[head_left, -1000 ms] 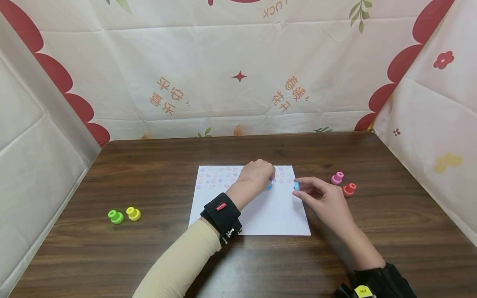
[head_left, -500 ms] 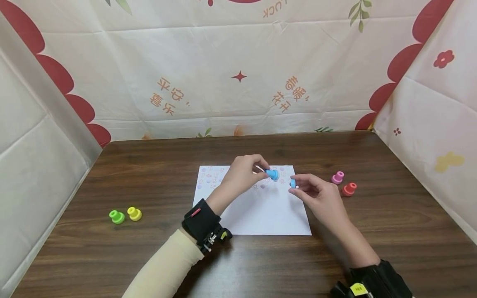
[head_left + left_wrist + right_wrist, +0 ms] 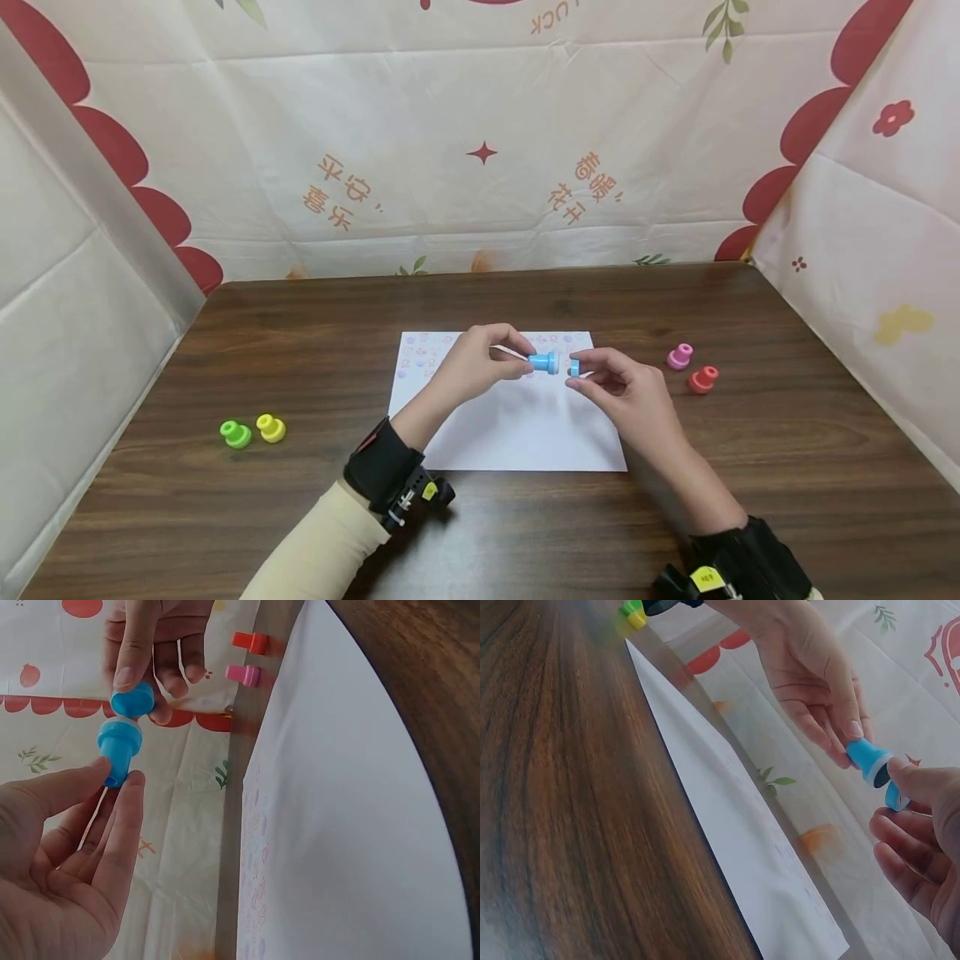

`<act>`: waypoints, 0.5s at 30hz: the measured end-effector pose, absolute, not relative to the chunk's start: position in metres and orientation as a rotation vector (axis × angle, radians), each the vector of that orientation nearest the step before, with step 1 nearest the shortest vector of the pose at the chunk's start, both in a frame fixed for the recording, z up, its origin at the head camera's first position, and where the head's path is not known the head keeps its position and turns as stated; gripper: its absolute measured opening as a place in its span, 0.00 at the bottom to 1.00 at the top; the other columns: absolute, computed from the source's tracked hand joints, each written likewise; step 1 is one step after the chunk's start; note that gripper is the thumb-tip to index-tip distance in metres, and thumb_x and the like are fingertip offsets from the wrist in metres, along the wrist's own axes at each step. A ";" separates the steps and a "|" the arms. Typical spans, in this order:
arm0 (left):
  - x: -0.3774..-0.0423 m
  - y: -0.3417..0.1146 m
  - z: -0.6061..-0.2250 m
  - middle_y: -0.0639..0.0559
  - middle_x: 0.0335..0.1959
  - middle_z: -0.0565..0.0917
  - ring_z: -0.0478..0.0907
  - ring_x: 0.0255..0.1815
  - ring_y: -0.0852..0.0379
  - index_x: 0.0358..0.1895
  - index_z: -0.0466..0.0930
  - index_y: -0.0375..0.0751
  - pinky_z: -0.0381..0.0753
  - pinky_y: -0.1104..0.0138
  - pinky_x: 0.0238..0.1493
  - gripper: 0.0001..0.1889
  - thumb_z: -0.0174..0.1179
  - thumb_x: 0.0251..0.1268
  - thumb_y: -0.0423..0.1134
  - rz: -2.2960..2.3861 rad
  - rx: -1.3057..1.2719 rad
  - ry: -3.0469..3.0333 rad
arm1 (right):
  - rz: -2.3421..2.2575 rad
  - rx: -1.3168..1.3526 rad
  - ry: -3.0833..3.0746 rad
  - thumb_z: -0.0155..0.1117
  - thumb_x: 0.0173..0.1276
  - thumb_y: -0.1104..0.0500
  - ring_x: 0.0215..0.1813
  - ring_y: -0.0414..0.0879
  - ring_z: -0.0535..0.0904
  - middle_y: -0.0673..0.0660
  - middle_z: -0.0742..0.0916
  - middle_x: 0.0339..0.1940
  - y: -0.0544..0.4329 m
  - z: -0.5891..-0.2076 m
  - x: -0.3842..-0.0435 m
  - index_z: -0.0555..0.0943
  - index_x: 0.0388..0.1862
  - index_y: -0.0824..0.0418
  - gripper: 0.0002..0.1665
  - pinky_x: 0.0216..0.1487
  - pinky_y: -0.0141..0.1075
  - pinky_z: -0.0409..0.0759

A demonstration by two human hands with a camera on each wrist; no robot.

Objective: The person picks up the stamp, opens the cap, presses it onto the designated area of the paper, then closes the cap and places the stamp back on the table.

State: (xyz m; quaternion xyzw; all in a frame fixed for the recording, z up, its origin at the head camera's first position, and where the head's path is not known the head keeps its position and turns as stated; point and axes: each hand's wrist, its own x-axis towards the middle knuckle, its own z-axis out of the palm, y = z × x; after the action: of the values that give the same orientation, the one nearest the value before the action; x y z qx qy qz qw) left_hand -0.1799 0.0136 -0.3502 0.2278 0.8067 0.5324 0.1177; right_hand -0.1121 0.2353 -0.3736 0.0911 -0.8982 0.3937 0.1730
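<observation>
At the left of the wooden surface (image 3: 150, 508), a green stamp (image 3: 236, 434) and a yellow stamp (image 3: 271, 428) stand near each other. The left hand (image 3: 468, 367), reaching inward from the lower left, pinches the blue stamp (image 3: 543, 362) by its handle above a printed paper sheet (image 3: 517, 433), stamping face turned right. Just apart from that face, the hollow blue cap (image 3: 574, 367), open side toward it, is pinched between thumb and fingers of the right hand (image 3: 630, 400). Farther right stand a pink stamp (image 3: 679, 357) and a red stamp (image 3: 702, 380).
</observation>
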 end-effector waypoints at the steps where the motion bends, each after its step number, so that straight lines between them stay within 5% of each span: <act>1: -0.180 0.013 -0.351 0.45 0.47 0.86 0.87 0.43 0.53 0.43 0.84 0.39 0.86 0.63 0.49 0.07 0.68 0.62 0.33 1.559 0.664 2.356 | 1.119 0.262 -2.547 0.76 0.59 0.60 0.34 0.33 0.82 0.53 0.91 0.37 0.234 -0.373 -0.112 0.85 0.51 0.59 0.19 0.36 0.23 0.81; 15: -0.177 0.014 -0.356 0.48 0.47 0.85 0.88 0.46 0.54 0.42 0.84 0.41 0.85 0.64 0.48 0.07 0.68 0.62 0.33 1.585 0.645 2.263 | 1.154 0.316 -2.539 0.77 0.58 0.61 0.34 0.34 0.83 0.51 0.91 0.35 0.222 -0.373 -0.114 0.85 0.50 0.56 0.19 0.38 0.25 0.82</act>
State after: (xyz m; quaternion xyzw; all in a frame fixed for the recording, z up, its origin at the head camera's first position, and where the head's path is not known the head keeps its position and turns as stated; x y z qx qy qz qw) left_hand -0.1767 0.0136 -0.3564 0.2247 0.7885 0.5521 0.1515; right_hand -0.1138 0.2221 -0.3734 0.1109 -0.8919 0.4055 0.1665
